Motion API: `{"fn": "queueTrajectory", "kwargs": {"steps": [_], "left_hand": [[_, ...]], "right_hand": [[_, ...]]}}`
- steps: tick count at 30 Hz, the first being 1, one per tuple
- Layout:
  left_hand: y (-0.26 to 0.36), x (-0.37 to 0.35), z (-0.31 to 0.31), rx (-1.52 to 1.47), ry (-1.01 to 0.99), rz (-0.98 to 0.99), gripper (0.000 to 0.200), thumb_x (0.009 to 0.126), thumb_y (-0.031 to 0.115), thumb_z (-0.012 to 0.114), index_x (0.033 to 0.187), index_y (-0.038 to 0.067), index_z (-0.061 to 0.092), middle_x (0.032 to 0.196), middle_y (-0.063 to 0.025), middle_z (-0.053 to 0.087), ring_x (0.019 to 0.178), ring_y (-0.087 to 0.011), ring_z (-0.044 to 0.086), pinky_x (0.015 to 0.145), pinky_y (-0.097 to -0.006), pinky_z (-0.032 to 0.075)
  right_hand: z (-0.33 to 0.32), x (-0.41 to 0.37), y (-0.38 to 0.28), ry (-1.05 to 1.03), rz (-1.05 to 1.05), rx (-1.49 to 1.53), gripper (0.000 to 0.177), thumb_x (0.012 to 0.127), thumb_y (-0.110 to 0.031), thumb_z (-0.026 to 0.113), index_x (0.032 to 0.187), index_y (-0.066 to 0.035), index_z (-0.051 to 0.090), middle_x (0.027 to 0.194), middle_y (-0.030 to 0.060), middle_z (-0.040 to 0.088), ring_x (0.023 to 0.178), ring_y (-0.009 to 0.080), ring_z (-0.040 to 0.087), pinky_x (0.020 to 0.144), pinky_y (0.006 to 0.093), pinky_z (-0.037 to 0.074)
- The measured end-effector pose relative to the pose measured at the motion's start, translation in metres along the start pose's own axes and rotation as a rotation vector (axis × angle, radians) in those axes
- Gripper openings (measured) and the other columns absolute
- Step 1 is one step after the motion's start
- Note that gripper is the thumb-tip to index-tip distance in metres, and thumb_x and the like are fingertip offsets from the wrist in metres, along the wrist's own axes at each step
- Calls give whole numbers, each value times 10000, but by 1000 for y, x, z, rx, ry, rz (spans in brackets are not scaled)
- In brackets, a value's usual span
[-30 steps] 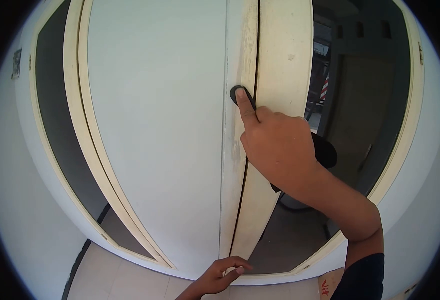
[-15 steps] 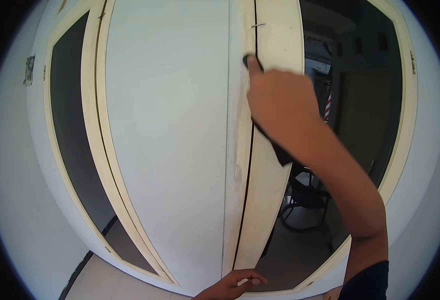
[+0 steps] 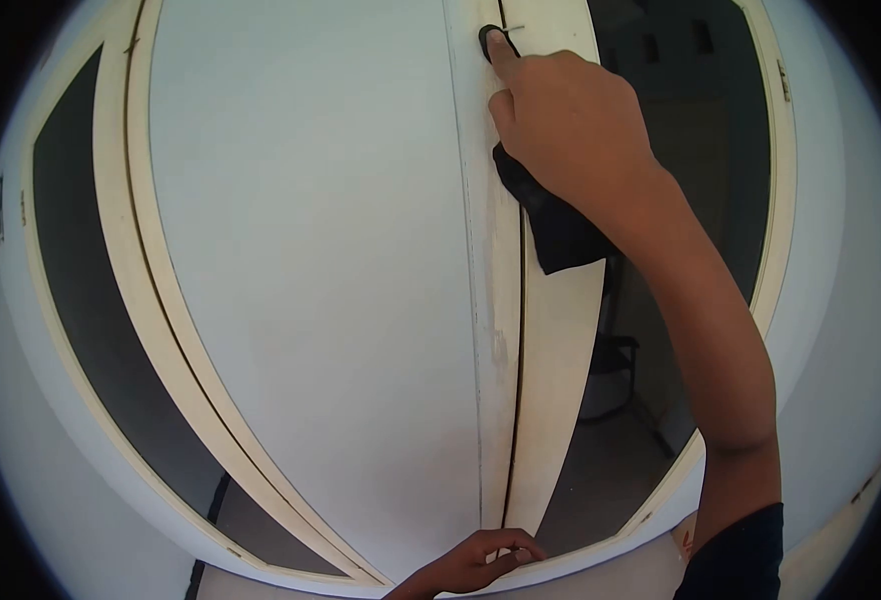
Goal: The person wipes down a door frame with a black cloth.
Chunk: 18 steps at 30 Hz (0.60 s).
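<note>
My right hand [image 3: 571, 120] is raised high and holds a black cloth [image 3: 556, 225], with the forefinger pressing a fold of it against the worn edge of the white door [image 3: 311, 260] near the top. The rest of the cloth hangs below my palm. My left hand [image 3: 481, 562] sits low at the bottom of the view, fingers curled on the lower edge of the cream door frame post [image 3: 556, 330]. A dark gap runs between the door edge and the post.
A dark window pane [image 3: 81, 330] in a cream frame lies left of the door. Through the glass on the right I see a dim room with a black chair [image 3: 611, 380]. White walls flank both sides.
My right hand has slid the cloth upward along the door edge, from mid-height to near the top. The left hand has stayed low at the frame's bottom.
</note>
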<state>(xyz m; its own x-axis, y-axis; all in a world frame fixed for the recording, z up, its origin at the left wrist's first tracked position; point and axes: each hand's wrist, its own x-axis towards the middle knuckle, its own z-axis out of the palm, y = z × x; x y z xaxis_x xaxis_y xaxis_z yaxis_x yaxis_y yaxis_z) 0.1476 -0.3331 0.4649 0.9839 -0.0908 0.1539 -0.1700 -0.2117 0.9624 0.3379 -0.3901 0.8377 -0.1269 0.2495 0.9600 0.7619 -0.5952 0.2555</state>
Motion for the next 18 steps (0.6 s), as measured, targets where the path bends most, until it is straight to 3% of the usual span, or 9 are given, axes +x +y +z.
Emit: {"fn": "queueTrajectory", "kwargs": {"steps": [1,4,6,10,14,18], "left_hand": [[-7,-4,-5,-21,-29,42,255,1074,213,515,1167,34,671,1097,-72,691,1074,-169,625,965,-343,467],[-15,-23,-10,-66,-62,30,241,1073,194,515,1170,33,667,1092,-70,688,1072,-167,624,977,-337,462],[-21,-35,-18,-68,-106,-3,214,1063,121,499,1157,13,658,1115,-86,687,1087,-198,637,991,-345,464],[-35,-52,-30,-102,-150,-61,214,1066,156,515,1148,31,669,1081,-65,687,1079,-166,626,994,-335,460],[-23,-55,-41,-78,-278,-114,208,1054,95,493,1143,3,657,1120,-91,684,1087,-203,636,1007,-353,457],[-7,-56,-44,-87,-419,-100,204,1053,94,499,1139,4,661,1128,-95,683,1114,-211,625,1026,-367,444]], "right_hand": [[5,-18,-2,101,-25,27,471,881,-133,583,1338,-27,625,667,108,626,607,264,656,529,392,515],[-13,-112,-26,-164,65,134,571,872,-177,617,1420,-33,552,701,75,616,604,241,643,508,378,510],[-12,-200,-49,-277,88,220,651,823,-121,662,1451,-34,513,744,50,600,578,222,624,493,367,512],[-19,-334,-92,-432,290,414,636,770,-95,680,1396,-43,577,745,51,570,568,226,607,499,365,517],[-21,-330,-101,-368,399,380,605,768,-91,682,1368,-59,610,738,51,557,567,224,604,500,361,513],[-26,-263,-80,-242,389,334,583,786,-75,666,1367,-88,621,719,51,541,561,224,587,508,355,506]]}}
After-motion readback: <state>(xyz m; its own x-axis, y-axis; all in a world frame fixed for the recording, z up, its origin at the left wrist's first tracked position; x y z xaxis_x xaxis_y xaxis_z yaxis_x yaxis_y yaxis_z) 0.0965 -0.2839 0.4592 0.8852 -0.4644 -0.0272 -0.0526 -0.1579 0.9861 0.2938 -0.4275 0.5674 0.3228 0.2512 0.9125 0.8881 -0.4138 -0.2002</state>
